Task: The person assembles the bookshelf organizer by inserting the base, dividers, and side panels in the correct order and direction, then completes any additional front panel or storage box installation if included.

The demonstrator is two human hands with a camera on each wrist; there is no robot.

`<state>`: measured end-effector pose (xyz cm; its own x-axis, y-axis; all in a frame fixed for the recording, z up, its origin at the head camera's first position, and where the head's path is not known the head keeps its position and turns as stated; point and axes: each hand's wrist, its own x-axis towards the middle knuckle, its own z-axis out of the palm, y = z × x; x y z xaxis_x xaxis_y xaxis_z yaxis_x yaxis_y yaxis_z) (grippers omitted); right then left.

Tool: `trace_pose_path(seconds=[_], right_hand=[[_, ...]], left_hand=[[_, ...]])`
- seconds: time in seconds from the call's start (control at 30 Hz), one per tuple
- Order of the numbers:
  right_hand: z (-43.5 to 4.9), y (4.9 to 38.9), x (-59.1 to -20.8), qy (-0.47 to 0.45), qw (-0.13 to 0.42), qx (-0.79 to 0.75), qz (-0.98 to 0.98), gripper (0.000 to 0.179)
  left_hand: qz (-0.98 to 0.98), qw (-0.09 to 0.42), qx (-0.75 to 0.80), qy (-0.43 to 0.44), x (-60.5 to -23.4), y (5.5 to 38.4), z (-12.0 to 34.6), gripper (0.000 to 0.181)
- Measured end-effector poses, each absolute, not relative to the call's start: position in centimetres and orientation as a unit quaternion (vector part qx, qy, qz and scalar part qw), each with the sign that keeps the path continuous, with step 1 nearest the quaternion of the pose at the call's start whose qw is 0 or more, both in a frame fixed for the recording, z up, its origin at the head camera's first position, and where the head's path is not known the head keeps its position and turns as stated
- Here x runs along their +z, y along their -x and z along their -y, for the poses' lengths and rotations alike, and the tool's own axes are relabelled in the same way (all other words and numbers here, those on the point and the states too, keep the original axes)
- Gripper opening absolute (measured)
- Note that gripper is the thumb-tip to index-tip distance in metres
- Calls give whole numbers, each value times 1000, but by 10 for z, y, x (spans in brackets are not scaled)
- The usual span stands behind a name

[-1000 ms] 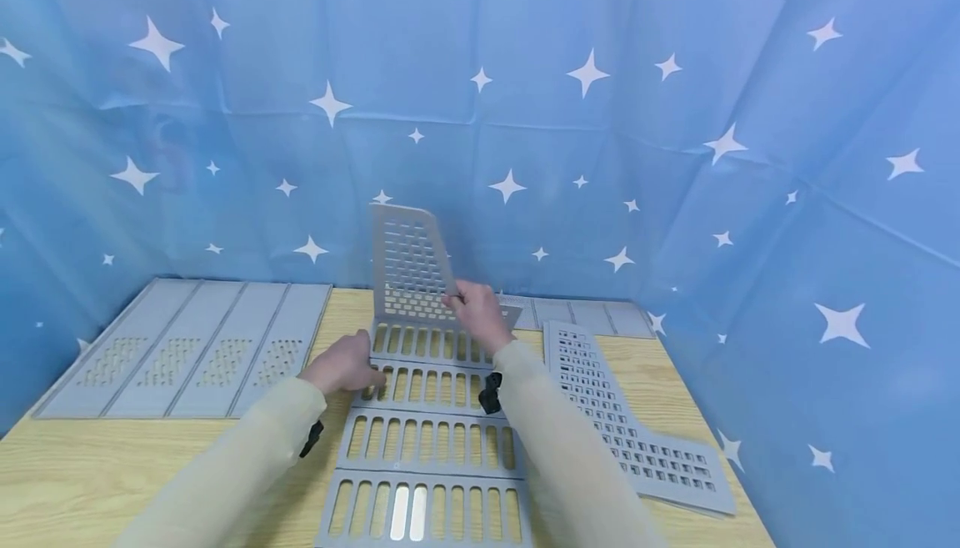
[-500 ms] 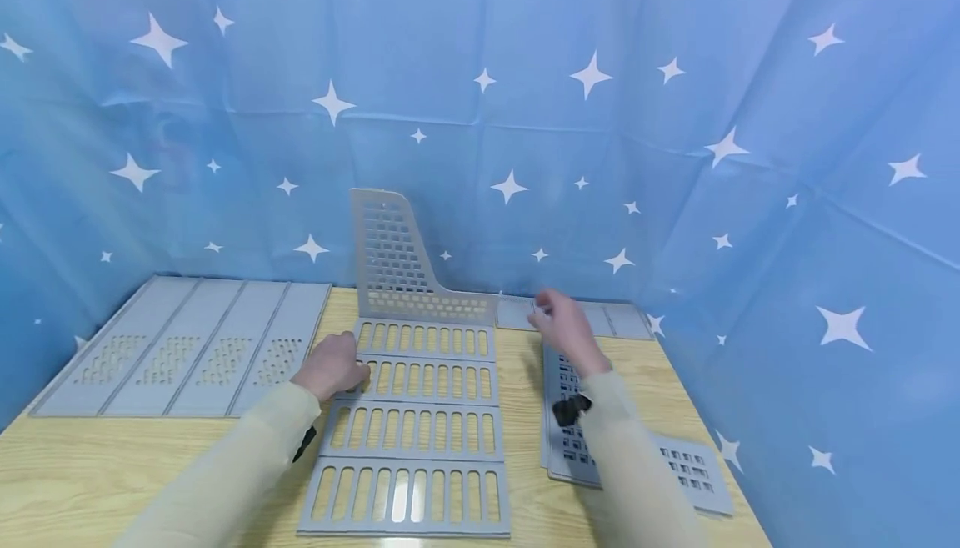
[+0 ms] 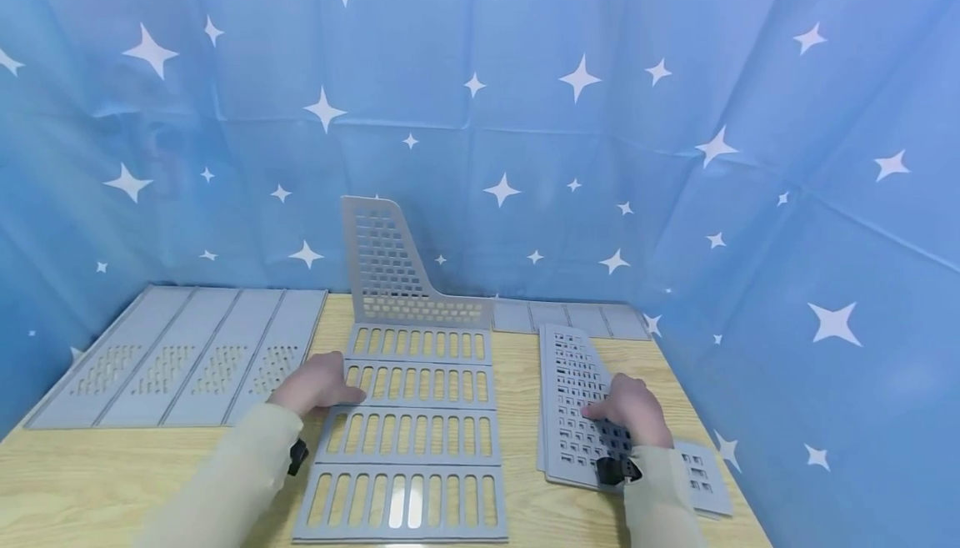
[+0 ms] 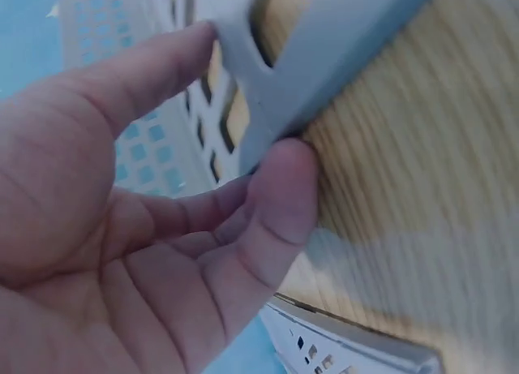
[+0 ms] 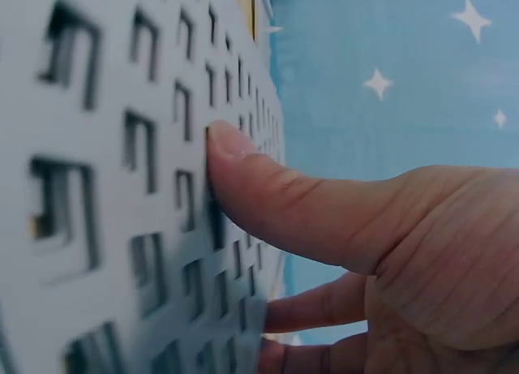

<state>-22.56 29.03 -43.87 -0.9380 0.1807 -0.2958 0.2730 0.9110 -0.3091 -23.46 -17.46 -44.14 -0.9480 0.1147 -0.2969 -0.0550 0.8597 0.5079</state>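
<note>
A grey slotted panel in joined sections (image 3: 405,467) lies flat in the middle of the table. My left hand (image 3: 318,381) pinches its left edge, thumb on the top face and fingers curled at the side, as the left wrist view shows. An L-shaped perforated side panel (image 3: 386,268) stands upright at its far end. To the right lies a stack of similar L-shaped perforated panels (image 3: 573,389). My right hand (image 3: 633,410) grips the top panel by its right edge; the thumb (image 5: 259,187) is on its holed face and the fingers reach behind the edge.
At the left lies a grey folding panel with holed patches (image 3: 191,356). Another flat grey sectioned panel (image 3: 588,317) lies along the back edge. The wooden table (image 3: 75,481) meets a blue starry curtain (image 3: 480,47) behind and at the right.
My right hand let go of the upright L-shaped panel and moved right and nearer to the stack. The upright panel stays standing unheld. The slotted panel shifted slightly left, with my left hand at its edge.
</note>
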Motion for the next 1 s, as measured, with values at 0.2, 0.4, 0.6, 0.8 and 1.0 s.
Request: trace_pose_path(seconds=[0.2,0.4,0.6,0.8,1.0], right_hand=[[-301,226,-443,-130,121,-214,-960,53],[-304,220,-427,-99,53,-305,-946,44],[-287,209,-395,3,-18,-434,-901,34],[-257,230,-376,85,-116,-448,-882,17],[-245,252,-379,124,-131,-429,-885,13]], left_hand=[[-951,169,253,-59,-442,223,181,88],[-951,153,262,-61,-447,218,181,97],[-954,138,264,-44,-450,213,179,78],[-955,136,258,-46,-449,213,178,75],[-954,141,259,-54,-448,215,175,62]])
